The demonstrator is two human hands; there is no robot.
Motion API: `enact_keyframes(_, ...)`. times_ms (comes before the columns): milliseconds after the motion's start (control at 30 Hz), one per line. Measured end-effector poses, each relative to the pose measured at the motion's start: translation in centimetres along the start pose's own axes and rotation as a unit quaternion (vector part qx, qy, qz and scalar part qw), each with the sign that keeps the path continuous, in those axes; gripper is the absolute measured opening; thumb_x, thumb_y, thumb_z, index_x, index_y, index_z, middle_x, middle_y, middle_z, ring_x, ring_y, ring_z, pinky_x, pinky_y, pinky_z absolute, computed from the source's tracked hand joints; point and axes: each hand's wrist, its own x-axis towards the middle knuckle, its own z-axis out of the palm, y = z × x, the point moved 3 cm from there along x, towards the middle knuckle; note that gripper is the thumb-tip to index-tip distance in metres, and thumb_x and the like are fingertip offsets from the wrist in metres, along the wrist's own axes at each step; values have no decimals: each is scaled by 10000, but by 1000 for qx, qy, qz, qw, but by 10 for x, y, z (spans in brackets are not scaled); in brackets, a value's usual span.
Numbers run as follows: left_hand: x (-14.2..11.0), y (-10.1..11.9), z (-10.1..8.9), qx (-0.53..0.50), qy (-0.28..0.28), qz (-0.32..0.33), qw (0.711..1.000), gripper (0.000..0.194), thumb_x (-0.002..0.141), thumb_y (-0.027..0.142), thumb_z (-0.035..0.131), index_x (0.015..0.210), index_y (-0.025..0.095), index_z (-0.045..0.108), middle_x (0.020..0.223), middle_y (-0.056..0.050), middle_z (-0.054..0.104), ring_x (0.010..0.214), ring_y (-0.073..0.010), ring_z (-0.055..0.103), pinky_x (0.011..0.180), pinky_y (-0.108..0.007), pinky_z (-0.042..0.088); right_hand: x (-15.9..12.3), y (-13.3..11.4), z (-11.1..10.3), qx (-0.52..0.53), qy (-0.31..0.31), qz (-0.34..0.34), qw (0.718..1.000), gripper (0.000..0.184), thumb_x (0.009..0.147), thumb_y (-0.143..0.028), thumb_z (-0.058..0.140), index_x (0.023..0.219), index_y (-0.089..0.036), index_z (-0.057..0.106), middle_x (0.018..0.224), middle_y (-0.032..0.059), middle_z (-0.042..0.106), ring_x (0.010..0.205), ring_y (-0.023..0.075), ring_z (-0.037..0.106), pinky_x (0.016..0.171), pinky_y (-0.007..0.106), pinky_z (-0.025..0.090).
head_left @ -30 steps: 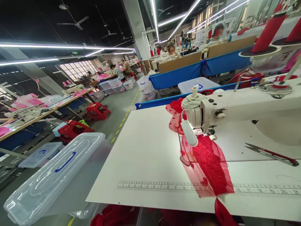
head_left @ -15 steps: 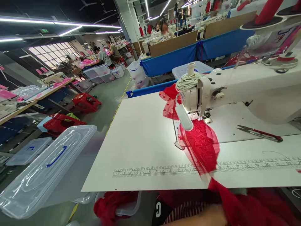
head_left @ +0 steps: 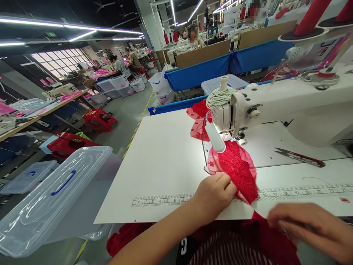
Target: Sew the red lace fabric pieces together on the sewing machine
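Note:
Under the head of the white sewing machine (head_left: pixel 228 114) lies red lace fabric (head_left: pixel 237 169), with sheer floral mesh along its edges. My left hand (head_left: pixel 216 195) rests on the table's front part, its fingers pinched together on the left edge of this fabric. From the fabric's lower tip, plain red cloth (head_left: pixel 278 235) hangs over the table edge toward my lap. My right hand (head_left: pixel 309 226) is beside this cloth at the front edge, fingertips against or just over it. Motion blur hides whether those fingers grip it.
Thread snips (head_left: pixel 300 157) lie on the machine bed at right. A printed ruler (head_left: pixel 162 201) runs along the white table (head_left: pixel 162 154). A lidded clear plastic box (head_left: pixel 57 195) stands left of the table. Red thread cones (head_left: pixel 311 18) stand behind the machine. Other people sit at distant workstations.
My left hand has come into view over the table and onto the lace fabric. My right hand has appeared at lower right by the hanging red cloth, which has shifted.

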Motion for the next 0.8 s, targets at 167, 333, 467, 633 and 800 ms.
enact_keyframes(167, -1, -10, 1, -5, 1, 61, 998, 313, 1047, 74, 330, 851, 167, 555, 867, -31, 599, 773, -142, 579, 618, -251, 432, 95, -59, -41, -152, 95, -162, 970, 343, 1006, -234, 418, 1234, -285, 668, 1215, 67, 746, 1012, 243, 739, 758, 334, 611)
enact_keyframes(333, -4, -26, -12, 19, -28, 55, 998, 356, 1008, 5, 296, 837, 172, 560, 734, 0, 544, 649, -143, 507, 584, -270, 392, 119, -32, -36, -317, 23, -170, 933, 406, 775, -39, 428, 1066, -243, 625, 1187, 64, 716, 637, 175, 667, 462, 293, 382)
enact_keyframes(467, 5, -33, -1, 18, -47, -6, 999, 340, 952, -34, 341, 848, 157, 603, 703, -11, 530, 618, -157, 480, 542, -294, 345, 109, -29, -40, -316, -11, -169, 934, 443, 738, -65, 465, 1115, -256, 599, 1342, 74, 650, 711, 180, 684, 493, 295, 361)
enact_keyframes(633, 17, -30, 10, -21, -47, -54, 997, 167, 958, 187, 543, 824, 168, 642, 727, -10, 547, 640, -152, 505, 566, -275, 394, 108, -38, -38, -287, -15, -149, 946, 387, 766, -221, 609, 1150, -265, 590, 1364, 75, 641, 769, 215, 685, 539, 305, 374)
enact_keyframes(800, 19, -28, 5, -36, -44, -68, 996, 167, 947, 215, 554, 828, 192, 668, 727, -6, 548, 642, -152, 507, 584, -269, 419, 135, -28, -31, -258, 75, -133, 954, 113, 844, -148, 495, 871, -250, 534, 1030, 34, 700, 564, 148, 506, 501, 301, 209)
